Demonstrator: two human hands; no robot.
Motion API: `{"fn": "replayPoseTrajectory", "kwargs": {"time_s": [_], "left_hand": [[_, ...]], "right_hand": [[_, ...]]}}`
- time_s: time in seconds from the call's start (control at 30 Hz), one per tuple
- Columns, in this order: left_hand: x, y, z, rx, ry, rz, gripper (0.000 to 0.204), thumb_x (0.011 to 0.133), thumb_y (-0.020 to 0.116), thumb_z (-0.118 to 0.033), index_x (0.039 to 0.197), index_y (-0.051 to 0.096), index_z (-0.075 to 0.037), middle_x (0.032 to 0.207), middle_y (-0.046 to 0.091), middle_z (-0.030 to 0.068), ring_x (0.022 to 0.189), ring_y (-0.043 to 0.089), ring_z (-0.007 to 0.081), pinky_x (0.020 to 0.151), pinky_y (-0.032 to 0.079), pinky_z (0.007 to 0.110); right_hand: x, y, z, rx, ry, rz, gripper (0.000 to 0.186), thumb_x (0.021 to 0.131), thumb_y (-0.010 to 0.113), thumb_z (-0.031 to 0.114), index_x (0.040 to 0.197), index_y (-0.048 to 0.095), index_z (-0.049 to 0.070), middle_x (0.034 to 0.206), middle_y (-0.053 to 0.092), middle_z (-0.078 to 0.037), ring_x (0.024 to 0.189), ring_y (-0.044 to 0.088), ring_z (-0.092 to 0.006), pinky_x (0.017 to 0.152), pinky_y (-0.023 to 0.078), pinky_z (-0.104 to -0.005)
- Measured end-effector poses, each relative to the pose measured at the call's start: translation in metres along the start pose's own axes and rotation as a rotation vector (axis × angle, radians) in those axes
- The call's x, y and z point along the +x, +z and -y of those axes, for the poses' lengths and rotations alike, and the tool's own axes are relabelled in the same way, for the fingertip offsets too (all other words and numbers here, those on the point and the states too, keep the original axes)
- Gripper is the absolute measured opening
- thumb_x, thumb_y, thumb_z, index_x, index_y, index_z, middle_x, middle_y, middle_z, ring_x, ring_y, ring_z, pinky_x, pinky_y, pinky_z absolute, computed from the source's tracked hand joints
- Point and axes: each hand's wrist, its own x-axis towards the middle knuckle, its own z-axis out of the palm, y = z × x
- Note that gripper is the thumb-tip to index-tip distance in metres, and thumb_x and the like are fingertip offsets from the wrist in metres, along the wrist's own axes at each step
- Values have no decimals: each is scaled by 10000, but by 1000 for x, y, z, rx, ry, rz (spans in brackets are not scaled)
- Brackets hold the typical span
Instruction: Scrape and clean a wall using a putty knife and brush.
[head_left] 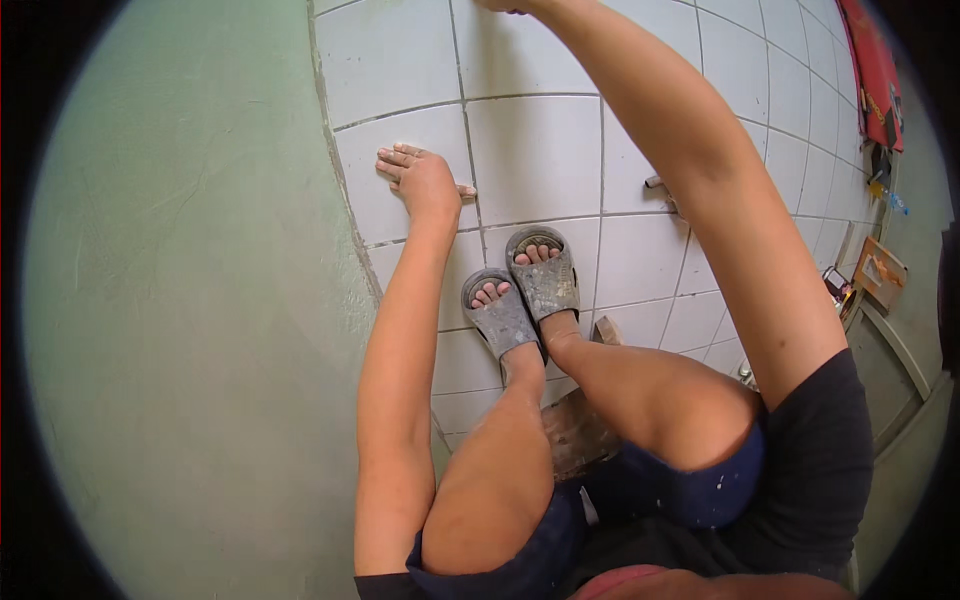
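My left hand (420, 175) rests on a white tile (360, 200) beside the grout edge of the green-grey surface, fingers spread and nothing held. My right hand (505, 5) reaches to the top edge of the view, mostly cut off; I cannot see what it touches or holds. A small tool or object (655, 183) lies on the tiles beside my right forearm, partly hidden by it. Below my left hand are my feet in worn grey slides (548, 292), under my bare legs.
A smooth green-grey surface (180, 300) fills the left side. A brown board (580, 430) is beneath my legs. Along the right edge are a red panel (880, 90), small bottle-like items (890, 200), a wooden board (880, 270) and small clutter (838, 288).
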Motion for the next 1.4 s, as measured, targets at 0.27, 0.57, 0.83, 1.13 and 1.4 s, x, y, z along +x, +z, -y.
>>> {"fn": "replayPoseTrajectory", "kwargs": {"time_s": [0.27,0.57,0.83,1.13,1.4], "left_hand": [[4,14,2,50,4,-89,1398,538,982,-451,1460,203,254,1490,247,504,1418,314,593,1034,520,530],[-2,-6,-1,29,0,35,1359,600,964,-442,1473,186,249,1524,198,489,1439,254,602,1074,478,544],[1,2,3,39,7,6,1306,636,951,-400,1480,188,241,1523,204,489,1436,266,598,1071,483,533],[-3,-5,0,19,5,28,1253,679,930,-378,1488,191,232,1533,208,476,1442,272,587,1072,485,525],[-1,0,3,50,13,-19,1315,624,949,-432,1484,207,230,1531,215,475,1437,281,587,1049,505,523]], "right_hand": [[-121,26,96,319,221,203,248,899,480,27,1037,684,2,1010,716,-250,941,703,-421,808,570,-522],[-48,7,-14,150,213,-207,239,874,536,89,837,720,-60,787,695,-285,731,695,-432,670,559,-505],[-95,2,43,410,333,111,290,926,442,22,1093,656,-79,1005,718,-289,875,705,-442,712,569,-537],[-20,-4,-5,287,210,19,264,879,509,83,805,697,-87,690,677,-257,607,672,-397,560,539,-485],[-163,12,79,444,316,204,246,887,470,23,993,675,-64,999,705,-291,962,689,-456,825,568,-529]]}}
